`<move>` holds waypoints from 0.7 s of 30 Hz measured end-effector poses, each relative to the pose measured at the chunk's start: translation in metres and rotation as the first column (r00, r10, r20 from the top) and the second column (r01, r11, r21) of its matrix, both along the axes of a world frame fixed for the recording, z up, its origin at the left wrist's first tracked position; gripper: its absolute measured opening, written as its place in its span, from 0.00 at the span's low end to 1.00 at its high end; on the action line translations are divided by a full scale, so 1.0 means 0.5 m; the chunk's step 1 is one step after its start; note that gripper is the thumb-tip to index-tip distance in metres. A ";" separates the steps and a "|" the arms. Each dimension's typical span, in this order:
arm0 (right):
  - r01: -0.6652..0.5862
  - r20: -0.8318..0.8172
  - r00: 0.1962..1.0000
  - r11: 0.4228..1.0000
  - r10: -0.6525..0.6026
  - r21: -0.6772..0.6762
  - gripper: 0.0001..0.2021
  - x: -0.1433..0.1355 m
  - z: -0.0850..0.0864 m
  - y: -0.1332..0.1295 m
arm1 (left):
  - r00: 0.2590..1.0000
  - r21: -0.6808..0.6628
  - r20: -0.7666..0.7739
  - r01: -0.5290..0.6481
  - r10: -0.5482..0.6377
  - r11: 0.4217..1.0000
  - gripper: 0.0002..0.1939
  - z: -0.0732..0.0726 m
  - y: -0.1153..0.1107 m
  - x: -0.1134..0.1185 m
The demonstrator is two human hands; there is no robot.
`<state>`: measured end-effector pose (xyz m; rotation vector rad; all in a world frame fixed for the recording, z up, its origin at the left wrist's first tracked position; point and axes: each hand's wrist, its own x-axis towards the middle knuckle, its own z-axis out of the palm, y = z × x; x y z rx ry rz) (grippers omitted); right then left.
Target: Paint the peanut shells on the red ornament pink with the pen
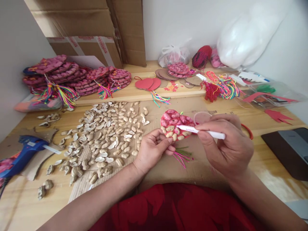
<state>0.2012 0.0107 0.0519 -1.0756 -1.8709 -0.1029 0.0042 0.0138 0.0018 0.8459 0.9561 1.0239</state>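
Observation:
A white marker pen [211, 132] is held in my right hand [228, 147], its tip touching or very near the peanut shells. Under it is a red disc [178, 123] covered with peanut shells; those at the top are painted pink, while several lower ones are still bare tan. My left hand [154, 147] grips the disc's lower left edge between thumb and fingers. Pink and green strings [180, 155] hang below the disc. A clear round lid or cup [201, 118] is partly hidden behind my right hand.
Loose peanut shells [108, 128] cover the cardboard at the left. A blue glue gun [29, 150] lies at far left. Stacked pink discs [57, 72], red card circles [148, 84] and tassels [228, 86] line the raised shelf. A dark device [288, 150] rests at right.

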 end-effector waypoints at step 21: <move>-0.030 0.070 0.997 0.997 0.025 0.070 0.11 -0.002 -0.002 -0.003 | 0.981 -0.115 0.193 0.027 -0.004 0.993 0.17 0.009 0.005 -0.003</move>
